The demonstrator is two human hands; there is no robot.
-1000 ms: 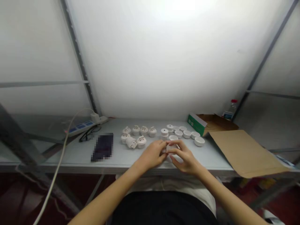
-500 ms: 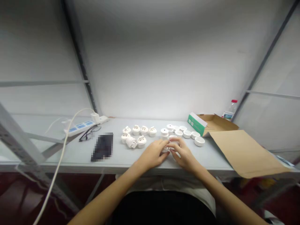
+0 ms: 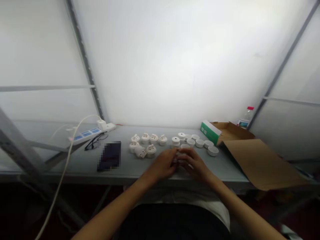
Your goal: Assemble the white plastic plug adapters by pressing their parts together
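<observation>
My left hand (image 3: 163, 164) and my right hand (image 3: 194, 163) meet near the table's front edge, fingers bent around a small white part (image 3: 175, 159) that they mostly cover. Its details are too dark to make out. Just behind the hands are several white round cups (image 3: 213, 151), spread to the right, and white round pieces with a dark centre hole (image 3: 175, 141). To the left of my hands stand several white plug-like pieces with pronged tops (image 3: 151, 151); one of them (image 3: 140, 151) lies tilted.
On the left lie a dark flat object (image 3: 110, 156), eyeglasses (image 3: 95, 141) and a power strip (image 3: 87, 134) with a white cable. At right are a green and white box (image 3: 210, 132), an open cardboard box (image 3: 262, 163) and a bottle (image 3: 247, 118).
The back wall looks brighter, while the hands and table look darker. My right fingers have shifted slightly around the small part. The other objects stay where they were.
</observation>
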